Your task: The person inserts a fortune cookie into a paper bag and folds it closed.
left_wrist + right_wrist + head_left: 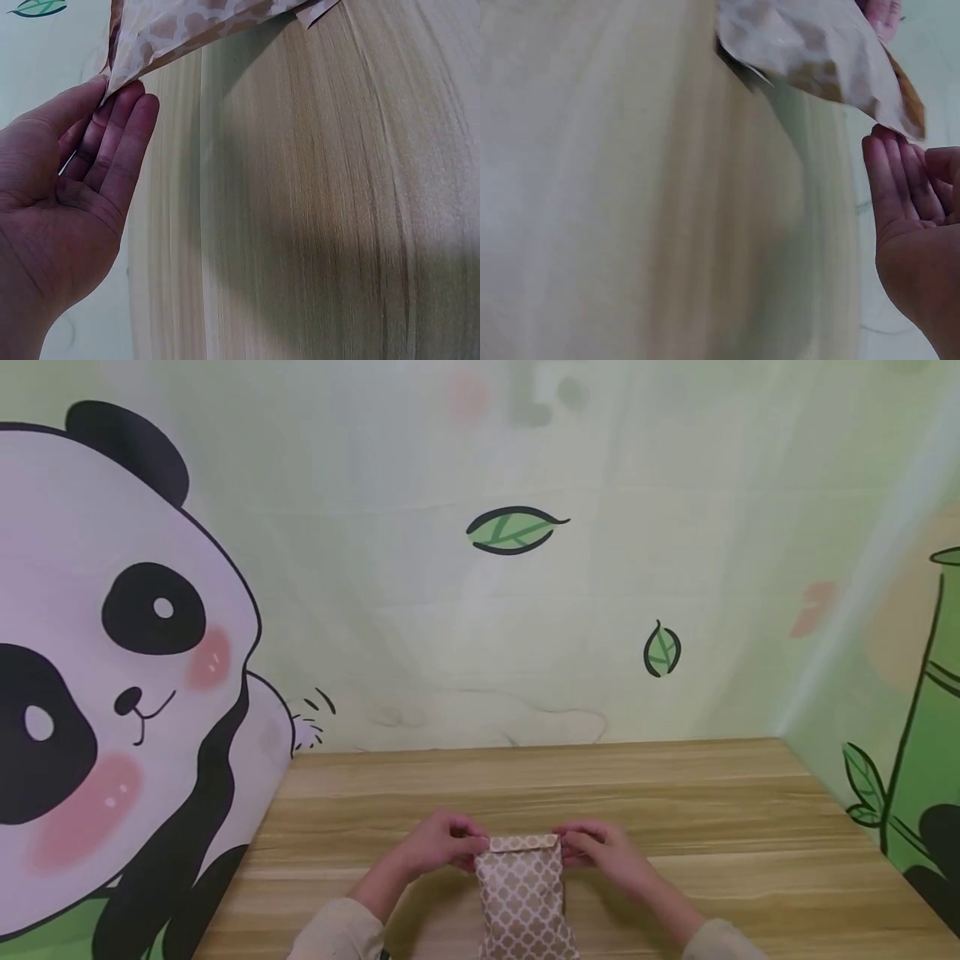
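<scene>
A small paper bag (522,893) with a brown and white lattice pattern is held upright above the wooden table, its top edge folded over in a narrow flap (522,842). My left hand (441,843) pinches the upper left corner between thumb and fingers. At the opposite corner, my right hand (603,853) grips the end of the fold. The left wrist view shows the bag (202,26) tapering to the corner between the left thumb and fingertips. In the right wrist view the right hand's (922,225) fingertips are at the bag's (810,45) corner. What the bag contains is hidden.
The wood-grain table (675,793) reaches back to a pale green wall covering (375,593) with a printed panda (150,710), leaves and bamboo. Its right side meets another printed panel. The bag casts a shadow on the tabletop.
</scene>
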{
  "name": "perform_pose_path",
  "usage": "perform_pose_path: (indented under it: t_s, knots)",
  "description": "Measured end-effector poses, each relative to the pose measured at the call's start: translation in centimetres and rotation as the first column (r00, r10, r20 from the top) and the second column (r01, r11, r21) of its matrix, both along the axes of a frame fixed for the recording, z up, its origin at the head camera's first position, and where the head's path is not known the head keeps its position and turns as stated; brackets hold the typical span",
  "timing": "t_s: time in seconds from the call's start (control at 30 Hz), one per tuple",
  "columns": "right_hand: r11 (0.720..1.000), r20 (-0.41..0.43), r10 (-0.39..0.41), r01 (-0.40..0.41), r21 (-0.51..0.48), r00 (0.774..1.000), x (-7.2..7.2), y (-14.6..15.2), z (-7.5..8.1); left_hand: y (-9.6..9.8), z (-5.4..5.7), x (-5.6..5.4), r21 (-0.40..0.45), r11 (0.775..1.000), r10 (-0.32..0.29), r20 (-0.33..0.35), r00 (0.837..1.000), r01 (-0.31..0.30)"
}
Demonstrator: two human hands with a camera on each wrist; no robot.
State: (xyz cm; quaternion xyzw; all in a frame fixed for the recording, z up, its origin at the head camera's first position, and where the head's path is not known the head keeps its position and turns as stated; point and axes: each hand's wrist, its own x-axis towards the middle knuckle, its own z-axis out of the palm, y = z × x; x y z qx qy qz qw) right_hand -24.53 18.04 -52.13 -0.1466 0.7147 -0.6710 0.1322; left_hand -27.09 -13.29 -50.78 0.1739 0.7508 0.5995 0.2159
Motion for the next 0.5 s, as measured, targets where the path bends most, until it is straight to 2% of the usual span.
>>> perform_pose_path:
  t_s: [0.13,0.23,0.33,0.4,0.5]
  knots:
    - [0.999,-0.046,0.013,-0.011,0.041,0.999,-0.9,0.0,1.4,0.0,0.5,0.3,-0.01,1.0,0.015,-0.017,1.0,-0.015]
    - [0.986,-0.137,0.055,-0.032,0.166,0.989,-1.8,-0.6,2.3,0.1,0.9,0.5,-0.018,1.0,0.017,-0.038,0.999,-0.018]
    - [0.939,-0.242,0.131,-0.042,0.34,0.961,-2.5,-1.5,3.1,0.4,1.1,0.7,-0.019,1.0,0.015,-0.059,0.998,-0.016]
    - [0.897,-0.312,0.193,-0.039,0.439,0.93,-2.9,-2.1,3.4,0.5,1.1,0.8,-0.02,1.0,0.013,-0.076,0.997,-0.014]
    - [0.857,-0.363,0.278,-0.059,0.512,0.89,-3.2,-3.1,3.7,0.8,1.0,0.9,-0.012,1.0,0.008,-0.089,0.996,-0.009]
